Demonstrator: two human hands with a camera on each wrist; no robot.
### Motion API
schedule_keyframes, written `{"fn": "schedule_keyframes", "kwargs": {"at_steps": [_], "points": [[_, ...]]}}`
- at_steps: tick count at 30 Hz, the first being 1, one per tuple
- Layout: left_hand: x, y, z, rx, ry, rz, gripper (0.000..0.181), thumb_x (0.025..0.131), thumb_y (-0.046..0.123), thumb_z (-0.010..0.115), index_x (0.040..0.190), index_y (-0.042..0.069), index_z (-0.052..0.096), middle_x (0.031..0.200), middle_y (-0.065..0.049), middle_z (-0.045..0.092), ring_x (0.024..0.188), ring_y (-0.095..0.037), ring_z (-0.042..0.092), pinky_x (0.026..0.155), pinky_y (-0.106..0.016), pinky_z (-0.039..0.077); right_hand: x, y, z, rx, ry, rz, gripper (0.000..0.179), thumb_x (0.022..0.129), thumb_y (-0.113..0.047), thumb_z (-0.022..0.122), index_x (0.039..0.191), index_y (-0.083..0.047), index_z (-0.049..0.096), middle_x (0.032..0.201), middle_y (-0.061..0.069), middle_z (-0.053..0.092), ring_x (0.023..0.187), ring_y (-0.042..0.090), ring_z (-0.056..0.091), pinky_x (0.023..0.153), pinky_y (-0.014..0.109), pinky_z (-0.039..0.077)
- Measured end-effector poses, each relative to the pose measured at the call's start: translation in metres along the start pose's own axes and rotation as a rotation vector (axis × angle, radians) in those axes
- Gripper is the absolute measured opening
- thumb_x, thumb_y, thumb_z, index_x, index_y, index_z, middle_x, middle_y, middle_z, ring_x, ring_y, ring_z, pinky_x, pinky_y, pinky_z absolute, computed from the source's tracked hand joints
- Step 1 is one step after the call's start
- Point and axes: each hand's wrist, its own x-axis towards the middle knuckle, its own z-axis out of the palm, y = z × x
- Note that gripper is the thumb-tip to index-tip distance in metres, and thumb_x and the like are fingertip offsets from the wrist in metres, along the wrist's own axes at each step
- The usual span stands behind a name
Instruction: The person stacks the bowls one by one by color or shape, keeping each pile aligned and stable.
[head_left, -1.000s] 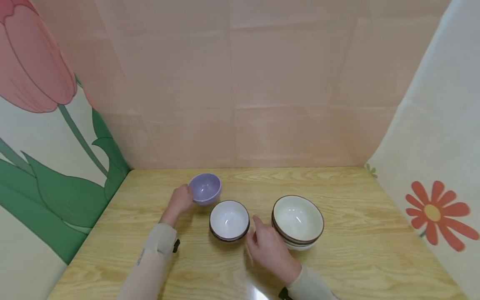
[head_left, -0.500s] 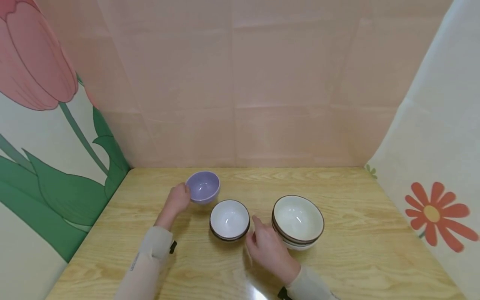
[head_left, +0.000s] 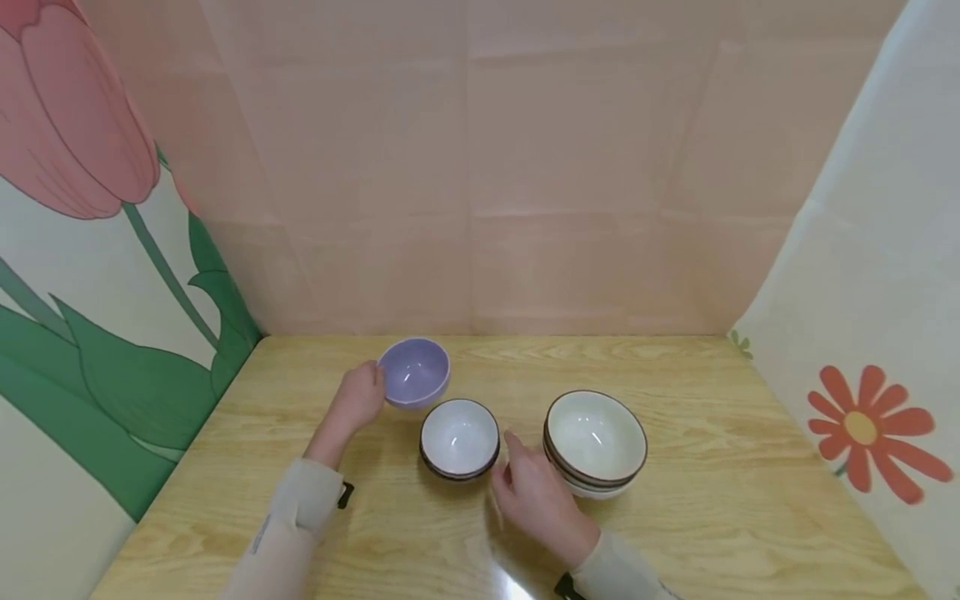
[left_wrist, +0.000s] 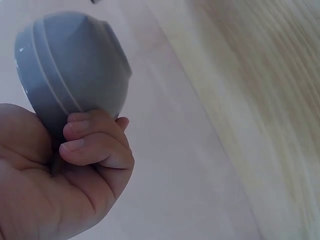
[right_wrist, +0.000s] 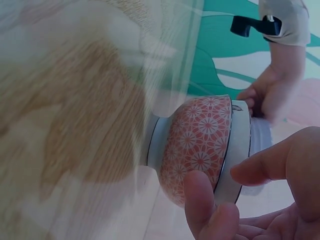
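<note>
My left hand [head_left: 358, 395] grips a purple bowl [head_left: 415, 372] by its left side, thumb at the rim. The bowl is tilted and appears held off the table, behind and left of a small stack of bowls [head_left: 459, 439]. In the left wrist view, curled fingers lie against the outside of the bowl [left_wrist: 82, 60], which looks grey-blue there. My right hand [head_left: 542, 502] lies between the small stack and a larger stack of bowls [head_left: 596, 439], index finger extended. The right wrist view shows a red flower-patterned bowl [right_wrist: 195, 140] in the small stack, close to the fingers; contact is unclear.
Both stacks stand on a wood-grain table [head_left: 720, 500]. A pink cloth backdrop [head_left: 465, 167] hangs along the table's far edge. Printed sheets, one with a tulip [head_left: 90, 125] and one with a red flower [head_left: 859, 427], border the left and right sides.
The purple bowl has shifted slightly away from me, first left, then back right, and now tilts more toward the camera. My right hand and both stacks have stayed in place.
</note>
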Motion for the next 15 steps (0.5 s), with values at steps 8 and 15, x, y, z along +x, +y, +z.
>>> {"fn": "schedule_keyframes", "kwargs": {"at_steps": [8,15], "points": [[-0.01,0.01,-0.002,0.0,0.002,0.056,0.041,0.107,0.016,0.035,0.123,-0.015,0.057,0.095,-0.024,0.067,0.07,-0.025,0.06,0.059,-0.034,0.054,0.0,-0.001,0.003,0.002,0.011,-0.015,0.053,0.09,-0.014,0.065,0.133,0.014,0.052,0.064,-0.01,0.051,0.058,0.005,0.047,0.052,0.022,0.043],[-0.018,0.019,-0.005,0.011,0.001,0.122,0.037,0.107,0.016,0.038,0.116,-0.012,0.061,0.084,-0.017,0.066,0.069,-0.024,0.06,0.06,-0.035,0.054,0.001,-0.002,0.002,-0.008,0.025,-0.032,0.052,0.089,-0.014,0.065,0.132,0.015,0.053,0.064,-0.009,0.051,0.058,0.005,0.047,0.053,0.023,0.044]]}}
